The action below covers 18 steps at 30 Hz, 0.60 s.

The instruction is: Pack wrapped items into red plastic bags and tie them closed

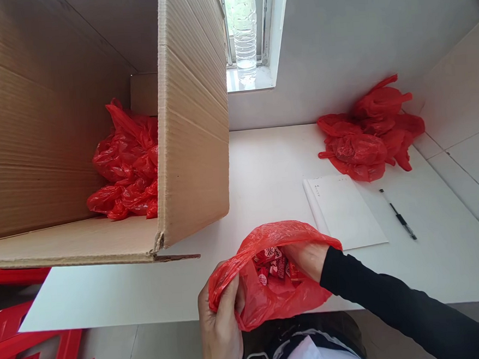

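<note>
A red plastic bag (269, 308) hangs with its mouth wide at the front edge of the white table. My left hand (220, 317) pinches the bag's left rim between thumb and fingers. Inside lie several small red wrapped packets (276, 267) with pale printed characters. My right hand (308, 259), below a black sleeve, reaches into the bag from the right. Its fingers are hidden by the packets and the plastic, so whether they grasp anything does not show.
On the left stands a large open cardboard box (192, 122) with red plastic bags (129, 160) inside. More red bags (367, 132) sit at the back right of the table (264, 183), near a notebook (346, 210) and a pen (398, 215). A bottle (245, 37) stands on the windowsill.
</note>
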Available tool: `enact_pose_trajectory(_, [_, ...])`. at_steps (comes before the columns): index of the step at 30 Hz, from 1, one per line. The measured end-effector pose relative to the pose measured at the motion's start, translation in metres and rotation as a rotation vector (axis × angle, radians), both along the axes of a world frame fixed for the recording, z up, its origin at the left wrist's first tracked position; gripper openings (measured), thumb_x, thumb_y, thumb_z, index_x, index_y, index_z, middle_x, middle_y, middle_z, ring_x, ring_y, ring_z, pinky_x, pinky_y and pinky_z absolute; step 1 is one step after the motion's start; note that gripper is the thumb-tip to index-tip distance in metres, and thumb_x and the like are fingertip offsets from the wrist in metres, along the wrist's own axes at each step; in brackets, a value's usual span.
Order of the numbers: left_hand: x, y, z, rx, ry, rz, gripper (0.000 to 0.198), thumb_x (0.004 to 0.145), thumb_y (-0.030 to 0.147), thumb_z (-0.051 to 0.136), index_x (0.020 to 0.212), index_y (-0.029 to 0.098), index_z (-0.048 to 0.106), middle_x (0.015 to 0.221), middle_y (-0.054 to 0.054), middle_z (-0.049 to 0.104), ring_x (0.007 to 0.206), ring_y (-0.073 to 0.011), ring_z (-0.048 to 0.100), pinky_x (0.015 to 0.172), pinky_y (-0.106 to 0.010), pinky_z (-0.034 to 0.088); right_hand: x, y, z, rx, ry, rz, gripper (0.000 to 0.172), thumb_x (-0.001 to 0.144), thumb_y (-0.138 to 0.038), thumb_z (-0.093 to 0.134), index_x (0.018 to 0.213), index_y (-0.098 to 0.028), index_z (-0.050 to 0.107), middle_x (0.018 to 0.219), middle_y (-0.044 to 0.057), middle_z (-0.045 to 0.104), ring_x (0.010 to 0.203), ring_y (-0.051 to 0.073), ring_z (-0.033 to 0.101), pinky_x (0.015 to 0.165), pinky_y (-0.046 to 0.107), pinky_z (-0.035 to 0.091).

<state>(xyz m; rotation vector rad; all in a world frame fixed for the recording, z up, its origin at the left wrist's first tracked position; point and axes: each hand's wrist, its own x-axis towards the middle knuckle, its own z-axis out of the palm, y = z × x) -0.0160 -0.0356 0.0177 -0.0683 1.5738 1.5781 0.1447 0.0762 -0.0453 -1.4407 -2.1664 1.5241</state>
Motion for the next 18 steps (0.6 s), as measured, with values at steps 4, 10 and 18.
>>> enact_pose_trajectory(4, [0.001, 0.001, 0.000, -0.007, 0.012, 0.006, 0.049, 0.042, 0.045, 0.095, 0.078, 0.020, 0.071, 0.047, 0.007, 0.049, 0.048, -0.0082, 0.042, 0.047, -0.017, 0.039, -0.002, -0.008, 0.012, 0.298, -0.177, 0.287, 0.019, 0.085, -0.014, 0.049, 0.095, -0.019, 0.064, 0.088, 0.006, 0.065, 0.082, 0.024, 0.060, 0.076, 0.039, 0.049])
enact_pose_trajectory(10, [0.000, 0.001, 0.000, -0.024, 0.016, -0.003, 0.049, 0.042, 0.046, 0.094, 0.076, 0.020, 0.071, 0.047, 0.007, 0.048, 0.049, -0.0084, 0.041, 0.047, -0.018, 0.039, -0.007, -0.019, 0.005, 0.547, -0.326, 0.580, 0.032, 0.083, -0.007, 0.057, 0.110, -0.021, 0.068, 0.104, 0.011, 0.068, 0.099, 0.032, 0.063, 0.086, 0.045, 0.049])
enact_pose_trajectory(18, [0.001, -0.002, -0.003, -0.023, 0.046, -0.010, 0.047, 0.045, 0.049, 0.092, 0.076, 0.020, 0.070, 0.053, 0.005, 0.053, 0.051, -0.0092, 0.044, 0.049, -0.019, 0.042, -0.007, -0.018, 0.005, 0.614, -0.383, 0.705, 0.018, 0.088, -0.016, 0.058, 0.094, -0.024, 0.071, 0.096, 0.008, 0.067, 0.091, 0.029, 0.064, 0.072, 0.040, 0.048])
